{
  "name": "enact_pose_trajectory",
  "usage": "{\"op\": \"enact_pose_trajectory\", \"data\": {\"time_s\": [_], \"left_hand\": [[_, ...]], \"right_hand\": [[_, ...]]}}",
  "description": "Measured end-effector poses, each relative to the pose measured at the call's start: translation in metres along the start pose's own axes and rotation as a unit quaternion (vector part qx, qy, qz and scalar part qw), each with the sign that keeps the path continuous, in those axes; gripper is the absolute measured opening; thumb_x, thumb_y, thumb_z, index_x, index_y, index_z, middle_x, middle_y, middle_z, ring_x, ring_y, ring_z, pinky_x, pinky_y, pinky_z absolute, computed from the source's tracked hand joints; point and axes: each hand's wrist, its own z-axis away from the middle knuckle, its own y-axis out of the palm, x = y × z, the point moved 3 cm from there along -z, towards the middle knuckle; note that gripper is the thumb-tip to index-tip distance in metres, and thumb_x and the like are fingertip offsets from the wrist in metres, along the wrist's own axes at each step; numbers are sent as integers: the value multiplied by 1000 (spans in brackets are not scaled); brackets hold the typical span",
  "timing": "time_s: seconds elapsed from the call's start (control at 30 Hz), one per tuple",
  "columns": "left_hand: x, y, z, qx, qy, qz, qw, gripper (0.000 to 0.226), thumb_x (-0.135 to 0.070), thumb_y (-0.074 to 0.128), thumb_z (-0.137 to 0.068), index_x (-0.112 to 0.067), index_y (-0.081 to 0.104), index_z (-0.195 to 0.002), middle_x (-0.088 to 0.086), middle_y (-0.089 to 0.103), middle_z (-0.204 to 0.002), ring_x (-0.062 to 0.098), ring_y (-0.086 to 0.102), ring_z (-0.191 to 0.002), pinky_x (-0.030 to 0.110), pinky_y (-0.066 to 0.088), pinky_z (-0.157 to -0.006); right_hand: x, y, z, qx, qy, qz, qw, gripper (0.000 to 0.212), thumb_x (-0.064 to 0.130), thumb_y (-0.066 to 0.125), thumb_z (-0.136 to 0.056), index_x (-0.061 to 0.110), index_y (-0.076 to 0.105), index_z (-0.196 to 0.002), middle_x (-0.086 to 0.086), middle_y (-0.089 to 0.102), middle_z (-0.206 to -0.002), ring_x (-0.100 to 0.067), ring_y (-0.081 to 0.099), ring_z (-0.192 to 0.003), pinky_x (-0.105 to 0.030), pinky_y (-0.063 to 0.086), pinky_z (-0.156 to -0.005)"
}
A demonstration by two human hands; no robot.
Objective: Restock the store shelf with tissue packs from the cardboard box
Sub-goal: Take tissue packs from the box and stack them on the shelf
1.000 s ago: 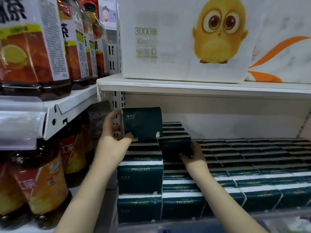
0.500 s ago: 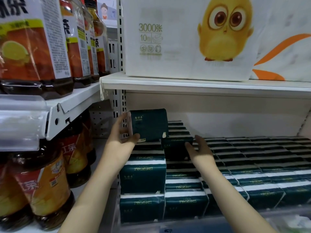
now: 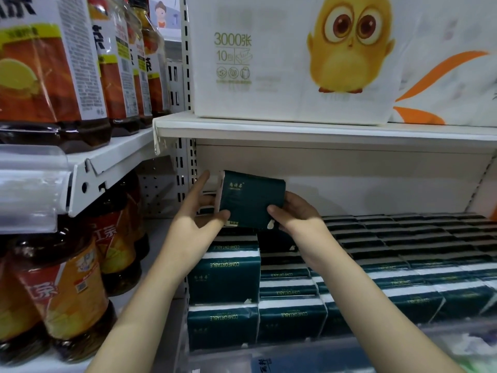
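- Holds one dark green tissue pack (image 3: 251, 200) between both hands, inside the lower shelf bay, under the upper shelf board (image 3: 295, 130) and in front of the pale back panel (image 3: 363, 184)
- Grips the pack's left end with the left hand (image 3: 196, 224): thumb pressed on the front face near the lower corner, index finger straight and pointing up beside the end, other fingers hidden behind the pack
- Clamps the right end with the right hand (image 3: 298, 214): thumb on the front face at the lower right corner, fingers curled round the back
- Presents the printed face towards the camera, slightly tilted (right end lower), with a pale strip showing along the left end
- Hangs just above the leftmost column of stacked tissue packs (image 3: 223, 281); cannot tell whether touching the column top
- Fills the shelf floor with the same dark green packs, row on row out to the right, the left column built higher than the rest, "COMFORTABLE" printed on the white-banded tops
- Carries on the upper board a large white tissue bale (image 3: 255, 76) with a yellow chick and the figures "3000" and "10"
- Stores amber drink bottles (image 3: 53, 76) on two levels in the neighbouring bay to the left
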Motion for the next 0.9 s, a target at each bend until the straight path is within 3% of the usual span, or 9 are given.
{"op": "enact_pose_trajectory", "data": {"time_s": [0.07,0.13,0.23,0.33,0.5,0.6,0.7,0.8,0.9], "left_hand": [[4,-1,-1,12,1,-11,1000,69,-19,65,-90,-64,30,-130,-4,50,-140,7,48,-129,24,40,-107],[7,0,0,35,-7,-6,999,63,-17,63,-92,-53,35,-135,-7,59,-129,1,54,-121,29,43,-107],[9,1,0,64,-2,-46,997,43,-21,62,-92,-46,51,-125,-20,60,-124,1,52,-122,32,40,-109],[12,3,-1,79,-15,-96,992,29,-27,61,-93,-43,62,-117,-20,58,-126,0,49,-122,22,37,-105],[16,6,-1,82,-44,-91,991,31,-25,61,-93,-36,64,-122,-20,59,-126,2,50,-123,25,37,-107],[17,7,-2,85,-46,-96,991,29,-23,61,-94,-34,66,-120,-19,60,-122,0,51,-118,9,36,-95],[18,9,-3,85,-38,-112,989,26,-21,61,-94,-33,67,-116,-22,60,-115,-2,52,-111,-6,32,-79],[18,11,-3,78,-40,-117,989,31,-19,61,-93,-30,65,-122,-21,59,-117,-2,51,-111,3,34,-88],[17,11,-4,74,-41,-113,990,31,-17,62,-93,-28,65,-121,-22,60,-113,-2,53,-109,14,35,-96]], "right_hand": [[3,-11,-1,-8,-4,-21,1000,30,4,61,-92,19,65,-118,4,73,-112,-14,67,-106,-32,51,-96],[4,-33,-2,-27,0,-38,999,33,1,58,-92,15,64,-122,1,72,-114,-18,67,-108,-33,50,-95],[-4,-72,0,-64,23,-71,995,35,0,55,-93,12,62,-125,-4,70,-117,-22,64,-112,-31,49,-92],[-24,-91,8,-81,53,-31,995,34,-1,56,-92,17,64,-120,0,72,-111,-19,65,-103,-27,50,-83],[-53,-93,15,-73,64,60,993,38,1,65,-88,18,62,-122,2,72,-111,-18,66,-107,-35,50,-94],[-55,-86,16,-68,61,90,992,33,0,67,-87,22,63,-110,5,72,-106,-10,67,-99,-19,52,-78],[-56,-78,17,-57,57,132,988,37,4,72,-84,26,60,-111,8,69,-107,-6,64,-99,-15,50,-75],[-59,-74,16,-53,57,178,981,42,8,74,-83,34,54,-110,8,67,-108,-7,65,-97,-20,53,-76],[-61,-65,15,-39,67,205,976,59,10,76,-81,34,45,-124,2,63,-116,-8,65,-93,-21,54,-77]]}}
